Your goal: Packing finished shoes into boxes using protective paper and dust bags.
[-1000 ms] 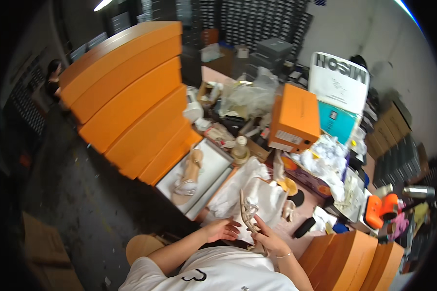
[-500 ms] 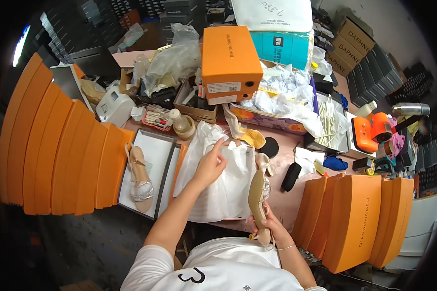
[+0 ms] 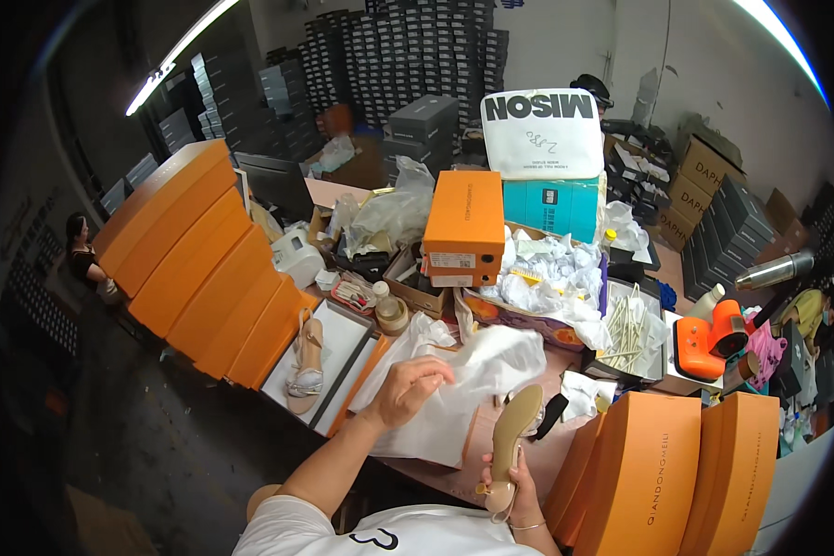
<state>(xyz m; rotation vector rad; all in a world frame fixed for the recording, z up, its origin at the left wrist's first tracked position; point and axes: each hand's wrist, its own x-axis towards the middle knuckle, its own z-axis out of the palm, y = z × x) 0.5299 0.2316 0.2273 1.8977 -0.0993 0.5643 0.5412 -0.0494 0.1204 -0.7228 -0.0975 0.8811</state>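
Note:
My left hand (image 3: 410, 391) is closed, its fingertips pinching a thin white sheet of tissue paper (image 3: 502, 360) that billows up to the right. More white tissue (image 3: 423, 437) lies spread on the table below that hand, with orange edges showing beside it. At the near right, my right hand (image 3: 519, 480) grips a heeled sandal (image 3: 510, 434) by its heel end, the beige sole turned toward me. Its matching sandal (image 3: 306, 372), with a silvery toe strap, lies in an open grey-edged shoe box (image 3: 350, 335) left of the tissue.
Orange shoe boxes stand in a leaning row (image 3: 190, 250) at left and another row (image 3: 653, 463) at right. Behind the tissue are a carton of crumpled paper (image 3: 551, 278), a glue jar (image 3: 392, 317) and an orange box (image 3: 463, 218). A black case (image 3: 551, 416) lies beside the sandal.
My left hand, earlier with a finger extended over the tissue, now pinches a sheet and has lifted it. The sandal's sole has turned more toward me. The whole view has tilted upward.

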